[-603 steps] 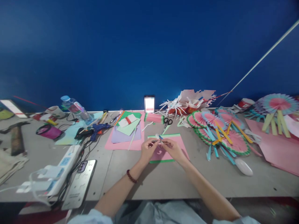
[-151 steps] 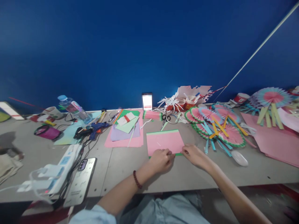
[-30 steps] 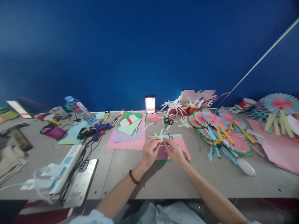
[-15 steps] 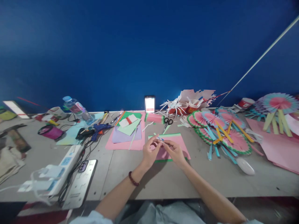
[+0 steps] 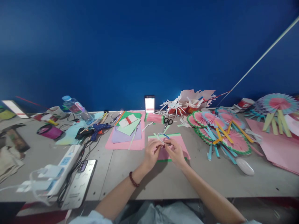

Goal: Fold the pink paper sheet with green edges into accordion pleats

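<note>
Phone (image 5: pixel 80 183): silver-backed with a purple camera block, lying well apart from the pink rectangular paper sheet with green edges (image 5: pixel 183 147), on its near-left side.
Bracelet (image 5: pixel 134 179): dark red round beads, circling the left wrist, just nearer than the sheet.
Left hand (image 5: pixel 151 154): over the sheet's left part, thumb and fingers pinching one end of a thin white curved strip with a blue patch (image 5: pixel 159 134).
Right hand (image 5: pixel 175 153): over the sheet's right part, fingertips closed on the strip's other end.
Strip: arched away from the fingers, over the sheet's far part; whether it touches the paper, I cannot tell.
Fans (image 5: pixel 235 141): pleated pink paper rounds with green rims, piled right of the sheet.
Scissors (image 5: pixel 168 121): black-handled metal pair, just beyond the sheet.
Bundle (image 5: pixel 154 118): accordion-folded pink paper with green ends, beyond the sheet, beside the scissors.
Wall (image 5: pixel 149 49): plain deep blue, farthest behind the sheet.
</note>
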Available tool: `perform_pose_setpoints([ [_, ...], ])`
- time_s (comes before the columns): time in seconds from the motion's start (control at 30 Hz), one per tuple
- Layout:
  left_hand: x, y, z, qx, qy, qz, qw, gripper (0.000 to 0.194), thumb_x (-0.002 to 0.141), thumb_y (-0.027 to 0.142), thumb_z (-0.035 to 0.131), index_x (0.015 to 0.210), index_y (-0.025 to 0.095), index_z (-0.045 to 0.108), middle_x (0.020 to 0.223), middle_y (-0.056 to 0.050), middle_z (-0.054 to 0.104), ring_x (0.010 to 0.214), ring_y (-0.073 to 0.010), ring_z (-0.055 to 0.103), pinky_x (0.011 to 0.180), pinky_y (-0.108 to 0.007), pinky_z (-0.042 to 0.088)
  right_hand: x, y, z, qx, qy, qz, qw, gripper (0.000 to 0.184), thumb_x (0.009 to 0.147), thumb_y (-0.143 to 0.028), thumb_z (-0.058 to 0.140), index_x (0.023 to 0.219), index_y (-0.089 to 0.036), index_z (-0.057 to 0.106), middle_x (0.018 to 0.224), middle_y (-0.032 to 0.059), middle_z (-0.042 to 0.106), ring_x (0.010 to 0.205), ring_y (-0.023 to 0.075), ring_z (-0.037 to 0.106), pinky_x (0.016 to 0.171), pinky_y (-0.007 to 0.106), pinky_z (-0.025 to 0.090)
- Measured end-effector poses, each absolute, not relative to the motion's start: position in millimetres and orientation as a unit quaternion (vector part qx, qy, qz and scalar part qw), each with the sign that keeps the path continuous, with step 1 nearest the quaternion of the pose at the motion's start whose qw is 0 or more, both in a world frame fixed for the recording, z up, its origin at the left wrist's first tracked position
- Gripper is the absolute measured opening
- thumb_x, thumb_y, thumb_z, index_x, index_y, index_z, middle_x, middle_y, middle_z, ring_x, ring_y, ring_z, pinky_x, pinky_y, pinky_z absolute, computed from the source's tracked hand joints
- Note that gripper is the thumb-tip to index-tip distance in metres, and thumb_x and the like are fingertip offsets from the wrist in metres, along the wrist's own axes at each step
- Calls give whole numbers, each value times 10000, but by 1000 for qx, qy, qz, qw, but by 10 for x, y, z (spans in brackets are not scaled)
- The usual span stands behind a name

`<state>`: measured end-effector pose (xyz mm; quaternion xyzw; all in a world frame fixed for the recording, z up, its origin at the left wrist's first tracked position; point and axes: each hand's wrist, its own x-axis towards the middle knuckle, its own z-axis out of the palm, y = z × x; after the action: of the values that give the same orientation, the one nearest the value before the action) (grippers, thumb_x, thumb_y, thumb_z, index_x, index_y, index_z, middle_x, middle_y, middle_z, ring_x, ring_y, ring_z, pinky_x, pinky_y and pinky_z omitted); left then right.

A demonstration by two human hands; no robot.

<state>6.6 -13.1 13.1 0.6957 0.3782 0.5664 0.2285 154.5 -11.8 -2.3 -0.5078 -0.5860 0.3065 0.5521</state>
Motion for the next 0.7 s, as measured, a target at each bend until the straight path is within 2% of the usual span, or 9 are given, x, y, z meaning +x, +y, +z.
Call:
perform_pose_setpoints([
  [0.13,66,-133,103,722,343,578,168,193,984,233,514,911,202,690,850,-52,712,828,-185,648,763,-327,525,1539,-150,50,-505,-615,285,534,119,820,-324,616,819,-264,719,811,46,728,849,246,661,819,410,515],
  [0.33,79,-160,86,728,349,581,109,186,979,208,516,920,200,692,887,-56,692,856,-186,647,771,-329,533,1535,-167,95,-495,-632,264,535,134,831,-314,597,839,-254,716,810,38,727,853,235,653,850,409,496],
  [0.47,89,-165,110,717,371,579,112,202,983,225,513,888,200,689,894,-62,692,855,-171,654,740,-298,541,1541,-160,73,-492,-630,276,535,117,827,-289,602,830,-249,712,799,38,720,838,223,648,851,396,497],
  [0.7,69,-143,119,736,309,598,75,188,976,175,513,949,206,696,882,-58,740,822,-166,694,722,-304,560,1529,-155,64,-485,-614,305,543,112,819,-302,604,804,-244,700,761,31,707,847,226,649,885,413,495],
])
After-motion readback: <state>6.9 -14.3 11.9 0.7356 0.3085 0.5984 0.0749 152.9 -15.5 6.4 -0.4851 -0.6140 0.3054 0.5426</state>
